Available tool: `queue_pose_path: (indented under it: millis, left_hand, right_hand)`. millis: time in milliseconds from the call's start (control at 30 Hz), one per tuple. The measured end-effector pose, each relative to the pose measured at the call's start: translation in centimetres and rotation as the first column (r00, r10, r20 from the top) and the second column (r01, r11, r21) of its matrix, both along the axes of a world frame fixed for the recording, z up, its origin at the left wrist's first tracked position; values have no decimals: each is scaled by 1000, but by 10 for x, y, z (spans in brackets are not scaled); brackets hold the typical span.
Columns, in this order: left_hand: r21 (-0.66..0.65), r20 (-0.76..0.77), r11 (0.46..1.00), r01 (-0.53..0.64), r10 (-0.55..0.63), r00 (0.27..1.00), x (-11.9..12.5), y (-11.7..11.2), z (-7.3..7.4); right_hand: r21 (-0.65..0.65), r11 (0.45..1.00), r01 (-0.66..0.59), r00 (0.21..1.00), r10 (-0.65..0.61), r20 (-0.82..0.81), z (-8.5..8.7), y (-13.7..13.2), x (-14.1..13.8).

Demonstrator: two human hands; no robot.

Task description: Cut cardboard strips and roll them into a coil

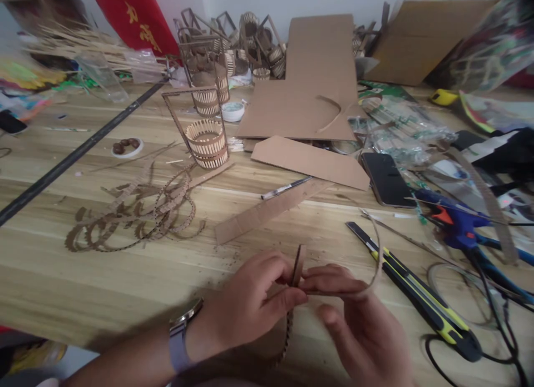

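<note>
My left hand (254,298), with a watch on its wrist, pinches a narrow corrugated cardboard strip (298,263) between thumb and fingers. One end of the strip stands up above the grip, and a stretch with a ridged edge hangs below it. From the same spot a length runs right across the fingers of my right hand (362,326) and curls upward. My right fingers lie along this length from beneath, while the thumb is apart from it and slightly blurred. Beyond my hands lies a flat cardboard piece (258,214) with a pen (286,188) by it.
A yellow-black utility knife (429,298), a blue glue gun (456,226) and a phone (387,178) lie right. Curled cardboard strips (137,214) and a small slatted basket (206,142) are left. Cardboard sheets (300,109) and several more baskets (250,42) are behind. A dark rod (83,148) crosses the left.
</note>
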State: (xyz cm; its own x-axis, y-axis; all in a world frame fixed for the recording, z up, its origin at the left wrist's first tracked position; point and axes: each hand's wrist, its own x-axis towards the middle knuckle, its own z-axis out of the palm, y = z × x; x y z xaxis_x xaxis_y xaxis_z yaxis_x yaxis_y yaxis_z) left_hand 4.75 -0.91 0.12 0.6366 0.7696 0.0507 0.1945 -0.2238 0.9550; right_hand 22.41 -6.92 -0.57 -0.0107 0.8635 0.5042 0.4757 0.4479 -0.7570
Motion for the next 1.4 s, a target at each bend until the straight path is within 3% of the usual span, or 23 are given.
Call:
queue_pose_path:
  millis: [100, 233, 400, 533, 667, 867, 1100, 1267, 1400]
  left_hand:
    - [47, -11, 999, 19, -19, 1000, 0, 0, 1]
    - [171, -32, 981, 97, -93, 995, 1, -1, 2]
    - [262, -11, 965, 35, -34, 999, 2, -5, 3]
    - [243, 11, 970, 8, -11, 1000, 2, -5, 2]
    - [228, 24, 974, 13, -19, 1000, 2, -4, 2]
    - [204, 56, 977, 68, -82, 995, 2, -2, 1]
    - [-9, 29, 1000, -16, 16, 999, 2, -1, 0]
    - [57, 10, 998, -12, 12, 1000, 2, 0, 3]
    - [55, -1, 997, 48, -48, 999, 1, 1, 2]
  right_hand:
    - [87, 996, -15, 991, 3, 130, 0, 3, 2]
    - [119, 991, 63, 989, -78, 123, -2, 2, 1]
    - [173, 980, 98, 976, -129, 176, -2, 0, -2]
    - [198, 972, 126, 970, -163, 179, -2, 1, -4]
    - [111, 983, 148, 977, -163, 135, -3, 1, -2]
    - [19, 975, 220, 974, -218, -65, 2, 3, 0]
    - [106, 984, 140, 980, -153, 128, 1, 1, -4]
    - [102, 982, 157, 963, -175, 205, -7, -1, -3]
    - [3, 981, 193, 976, -192, 104, -12, -5, 2]
